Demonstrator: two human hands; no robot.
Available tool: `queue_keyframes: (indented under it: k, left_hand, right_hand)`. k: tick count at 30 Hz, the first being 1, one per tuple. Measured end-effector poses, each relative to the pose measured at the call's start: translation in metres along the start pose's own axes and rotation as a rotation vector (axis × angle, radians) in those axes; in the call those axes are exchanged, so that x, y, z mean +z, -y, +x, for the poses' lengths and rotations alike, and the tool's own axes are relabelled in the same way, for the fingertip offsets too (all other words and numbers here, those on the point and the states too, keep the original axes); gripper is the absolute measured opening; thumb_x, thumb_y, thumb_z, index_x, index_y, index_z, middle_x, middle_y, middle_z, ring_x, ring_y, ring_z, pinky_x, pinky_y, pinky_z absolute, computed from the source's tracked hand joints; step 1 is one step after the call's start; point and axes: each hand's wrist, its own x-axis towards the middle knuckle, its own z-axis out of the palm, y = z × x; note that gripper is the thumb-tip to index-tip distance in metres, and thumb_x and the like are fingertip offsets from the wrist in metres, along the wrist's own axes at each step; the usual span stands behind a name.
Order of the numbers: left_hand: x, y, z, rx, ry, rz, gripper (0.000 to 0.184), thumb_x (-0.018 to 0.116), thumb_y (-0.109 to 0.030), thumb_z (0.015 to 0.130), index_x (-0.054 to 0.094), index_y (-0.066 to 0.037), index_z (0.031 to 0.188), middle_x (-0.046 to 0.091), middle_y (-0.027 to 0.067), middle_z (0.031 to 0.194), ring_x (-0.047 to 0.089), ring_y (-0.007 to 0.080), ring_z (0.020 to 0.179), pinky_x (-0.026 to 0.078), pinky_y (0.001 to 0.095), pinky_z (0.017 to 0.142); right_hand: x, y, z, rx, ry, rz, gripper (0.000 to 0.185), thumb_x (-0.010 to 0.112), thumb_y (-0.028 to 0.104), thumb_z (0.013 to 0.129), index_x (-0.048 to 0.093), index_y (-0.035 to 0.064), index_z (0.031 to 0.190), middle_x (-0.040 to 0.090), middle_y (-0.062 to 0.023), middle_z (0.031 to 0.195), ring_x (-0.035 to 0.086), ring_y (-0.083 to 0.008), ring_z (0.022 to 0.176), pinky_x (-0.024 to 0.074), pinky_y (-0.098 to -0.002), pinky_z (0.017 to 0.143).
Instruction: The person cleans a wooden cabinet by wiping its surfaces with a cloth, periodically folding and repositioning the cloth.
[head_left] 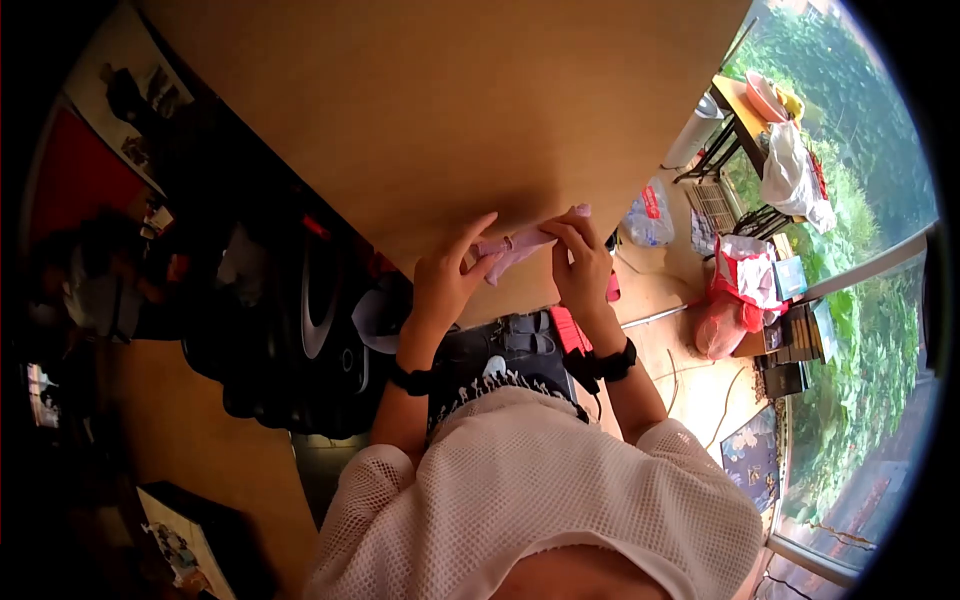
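Note:
A small crumpled lilac piece, perhaps thin cloth or paper (512,248), stretches between my two hands just over the wooden tabletop (450,110). My left hand (447,280) has its left end between thumb and fingers, with the index finger reaching forward. The other end is pinched by the bent fingers of my right hand (585,268); a bit of lilac shows past those fingertips. Both wrists carry dark bands. The exact kind of the lilac piece is unclear.
A black chair-like object (320,330) stands to the left. On the right floor are a plastic bag with bottles (650,215), a red and white bag (742,270) and stacked books (800,335). A small table (738,100) stands by the window.

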Motion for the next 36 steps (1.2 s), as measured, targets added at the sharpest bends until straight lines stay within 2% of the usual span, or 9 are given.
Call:
queue_keyframes:
  k: [5, 9, 11, 20, 26, 31, 32, 35, 36]
  left_hand:
    - [0.021, 0.029, 0.027, 0.064, -0.279, -0.131, 0.035, 0.063, 0.003, 0.076, 0.056, -0.007, 0.109, 0.062, 0.0098, 0.096, 0.063, 0.0201, 0.075, 0.051, 0.0276, 0.059]
    - [0.067, 0.041, 0.033, 0.122, -0.618, -0.106, 0.031, 0.058, 0.006, 0.079, 0.052, -0.004, 0.107, 0.055, 0.0171, 0.111, 0.06, 0.0281, 0.09, 0.052, 0.0315, 0.067]
    - [0.09, 0.058, 0.028, 0.179, -0.655, -0.038, 0.033, 0.05, 0.005, 0.084, 0.039, -0.002, 0.115, 0.037, 0.0234, 0.128, 0.054, 0.0321, 0.104, 0.052, 0.0337, 0.074]
    - [0.118, 0.045, 0.05, 0.246, -0.293, 0.595, 0.056, 0.052, -0.024, 0.084, 0.036, 0.009, 0.126, 0.03, 0.029, 0.133, 0.029, 0.047, 0.122, 0.026, 0.052, 0.101]
    - [0.069, -0.046, 0.131, 0.281, -0.522, 0.808, 0.055, 0.048, -0.024, 0.085, 0.035, 0.008, 0.128, 0.03, 0.0273, 0.135, 0.031, 0.0446, 0.123, 0.029, 0.0522, 0.1]
    - [0.11, -0.012, 0.118, 0.284, -0.613, 0.926, 0.05, 0.048, -0.025, 0.085, 0.04, 0.007, 0.122, 0.034, 0.0258, 0.132, 0.036, 0.0417, 0.12, 0.031, 0.0508, 0.099]
    - [0.129, 0.005, 0.105, 0.276, -0.599, 0.939, 0.048, 0.048, -0.025, 0.085, 0.042, 0.006, 0.12, 0.036, 0.0252, 0.13, 0.037, 0.0407, 0.118, 0.032, 0.0502, 0.098]
    - [0.175, 0.041, 0.063, 0.232, -0.384, 0.853, 0.044, 0.049, -0.027, 0.084, 0.046, 0.002, 0.116, 0.042, 0.021, 0.126, 0.039, 0.037, 0.116, 0.032, 0.0485, 0.098]
    - [0.177, 0.039, 0.059, 0.245, -0.341, 0.797, 0.044, 0.049, -0.028, 0.084, 0.047, 0.001, 0.117, 0.043, 0.0197, 0.125, 0.039, 0.036, 0.117, 0.032, 0.0481, 0.098]
  right_hand:
    - [0.027, 0.0, 0.028, -0.063, -0.027, 0.016, 0.05, 0.052, -0.004, 0.079, 0.037, -0.0054, 0.126, 0.039, -0.0228, 0.127, 0.042, -0.0384, 0.116, 0.0372, -0.042, 0.095]
    - [0.057, -0.024, 0.011, -0.195, -0.024, -0.089, 0.061, 0.057, 0.005, 0.077, 0.027, -0.0134, 0.128, 0.027, -0.0344, 0.133, 0.032, -0.0453, 0.123, 0.0348, -0.0484, 0.096]
    - [0.062, -0.044, 0.0, -0.268, 0.04, -0.109, 0.063, 0.059, 0.006, 0.077, 0.026, -0.0154, 0.127, 0.027, -0.0353, 0.133, 0.032, -0.0478, 0.122, 0.0329, -0.0527, 0.096]
    - [0.044, -0.081, 0.066, -0.553, -0.052, -0.166, 0.039, 0.063, 0.013, 0.074, 0.049, 0.011, 0.11, 0.04, -0.0274, 0.125, 0.049, -0.0397, 0.099, 0.0361, -0.0523, 0.089]
    - [0.009, -0.019, 0.167, -0.426, -0.451, 0.009, 0.04, 0.057, 0.019, 0.081, 0.051, 0.0002, 0.116, 0.04, -0.0253, 0.13, 0.041, -0.0388, 0.117, 0.0281, -0.0502, 0.098]
    - [0.016, -0.05, 0.135, -0.357, -0.226, -0.36, 0.049, 0.046, 0.036, 0.085, 0.052, 0.0008, 0.119, 0.042, -0.0207, 0.131, 0.033, -0.0348, 0.124, 0.0145, -0.049, 0.104]
    - [0.028, -0.075, 0.116, -0.46, -0.205, -0.414, 0.058, 0.044, 0.032, 0.086, 0.039, -0.0121, 0.124, 0.027, -0.0337, 0.135, 0.018, -0.0456, 0.13, 0.0069, -0.0546, 0.106]
    - [0.054, -0.148, 0.037, -0.373, -0.067, -0.383, 0.061, 0.048, 0.032, 0.084, 0.037, -0.0153, 0.122, 0.029, -0.0367, 0.131, 0.021, -0.0516, 0.125, 0.0123, -0.0582, 0.103]
    - [0.047, -0.147, 0.031, -0.296, -0.074, -0.378, 0.051, 0.056, 0.035, 0.079, 0.051, -0.0044, 0.112, 0.044, -0.025, 0.121, 0.041, -0.0431, 0.11, 0.0287, -0.056, 0.093]
